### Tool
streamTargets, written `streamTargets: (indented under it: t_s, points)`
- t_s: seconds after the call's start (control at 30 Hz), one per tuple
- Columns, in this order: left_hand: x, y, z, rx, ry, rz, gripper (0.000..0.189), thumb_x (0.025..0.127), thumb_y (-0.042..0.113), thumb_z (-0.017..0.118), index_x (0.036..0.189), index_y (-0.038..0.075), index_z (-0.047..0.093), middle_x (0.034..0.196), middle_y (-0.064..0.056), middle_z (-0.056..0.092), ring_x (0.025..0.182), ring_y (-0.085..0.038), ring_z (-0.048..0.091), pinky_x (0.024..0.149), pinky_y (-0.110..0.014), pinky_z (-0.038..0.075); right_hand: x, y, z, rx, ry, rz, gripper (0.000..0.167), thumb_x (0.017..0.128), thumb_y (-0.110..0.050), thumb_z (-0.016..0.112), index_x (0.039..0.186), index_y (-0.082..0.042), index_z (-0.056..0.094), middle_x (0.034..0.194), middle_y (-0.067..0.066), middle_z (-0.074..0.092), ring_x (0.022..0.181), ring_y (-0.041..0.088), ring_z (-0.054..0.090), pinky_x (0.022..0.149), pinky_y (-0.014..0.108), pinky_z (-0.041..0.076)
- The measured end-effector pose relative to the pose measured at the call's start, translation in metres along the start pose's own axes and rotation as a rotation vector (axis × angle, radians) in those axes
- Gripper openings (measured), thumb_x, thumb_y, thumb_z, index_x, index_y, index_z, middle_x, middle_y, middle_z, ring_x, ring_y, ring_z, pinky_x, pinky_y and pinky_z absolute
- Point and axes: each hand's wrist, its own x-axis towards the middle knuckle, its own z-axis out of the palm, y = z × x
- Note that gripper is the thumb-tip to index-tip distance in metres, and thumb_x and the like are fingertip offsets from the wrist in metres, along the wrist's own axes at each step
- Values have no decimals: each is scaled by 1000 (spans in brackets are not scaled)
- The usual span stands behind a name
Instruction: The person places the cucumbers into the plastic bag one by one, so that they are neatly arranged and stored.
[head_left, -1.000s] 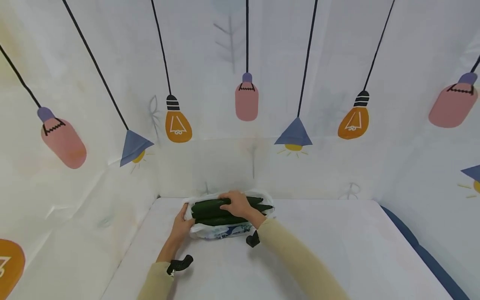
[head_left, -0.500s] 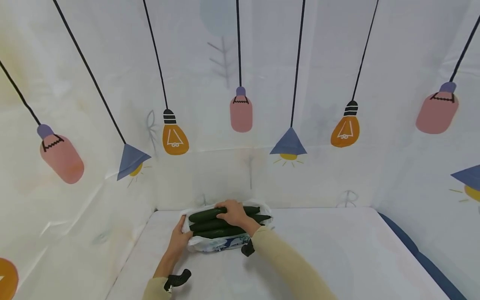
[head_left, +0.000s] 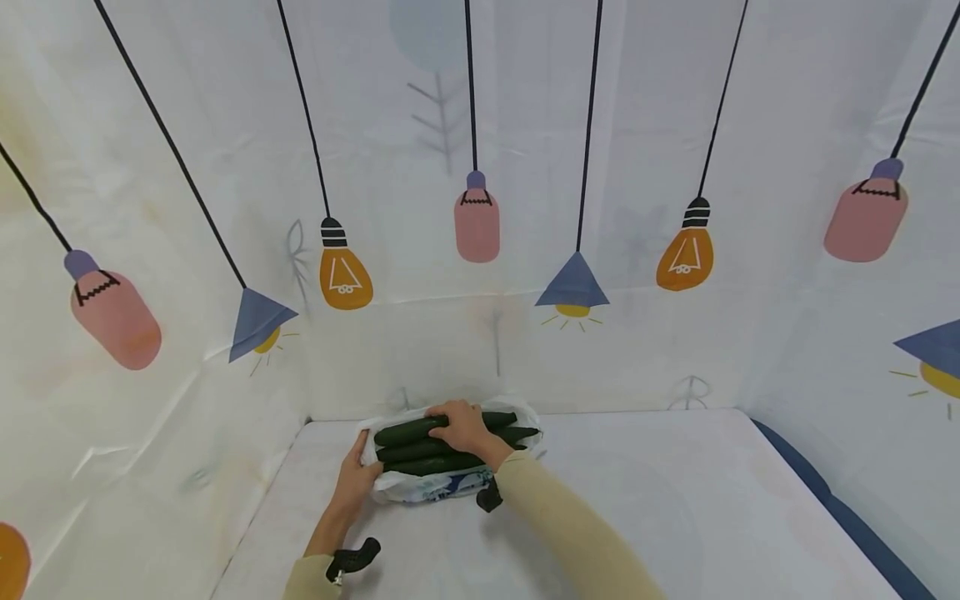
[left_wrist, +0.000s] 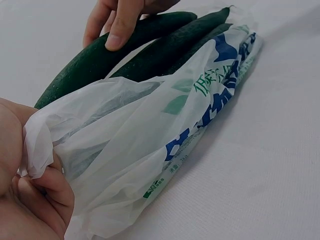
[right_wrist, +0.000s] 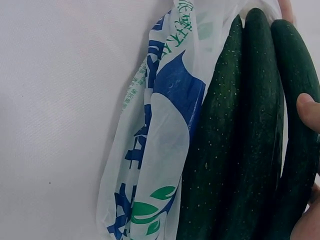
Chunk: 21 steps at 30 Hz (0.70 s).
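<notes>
Several dark green cucumbers [right_wrist: 252, 115] lie side by side in a white plastic bag [left_wrist: 125, 135] with blue and green print, near the table's far edge. At the bag's left end my left hand [head_left: 357, 482] grips the gathered plastic rim, clearest in the left wrist view. My right hand [head_left: 459, 429] reaches over from the right and holds the farthest cucumber [left_wrist: 95, 67], thumb on the near side. In the right wrist view only part of that hand [right_wrist: 310, 115] shows at the right edge. The cucumbers' lower sides are hidden by the bag.
The bag rests on a white-covered table [head_left: 645, 500]. Behind it and at the sides hangs a pale sheet [head_left: 420, 350] printed with lamps and bulbs. Dark blue material [head_left: 847, 508] runs along the table's right edge. Both wrists carry a black camera mount [head_left: 352, 558].
The head view has tilted up and shifted slightly, so the bag sits lower in it. Now the farthest cucumber stands a little more apart from the others. Both hands keep their holds.
</notes>
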Motion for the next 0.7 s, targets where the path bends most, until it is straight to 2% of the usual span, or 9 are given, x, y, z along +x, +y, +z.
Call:
streamTargets:
  t_s: [0.37,0.7]
  points:
    - [-1,-1,-1,33,-3,-6,85,84,-7,49,156,7,6,161,-12,3,146,-29,-1,114,-49,10,-4,-6,-5,46,-19,20,34,91,-26,68,125,-24,67,126,-4,63,119,24,54,95,56,35]
    - [-2,-3,0,62,0,-14,85,84,-6,49,156,8,6,161,-12,3,146,-31,-1,114,-51,9,-4,-1,4,25,-1,29,33,90,-25,70,124,-25,68,124,-5,64,118,24,54,94,54,36]
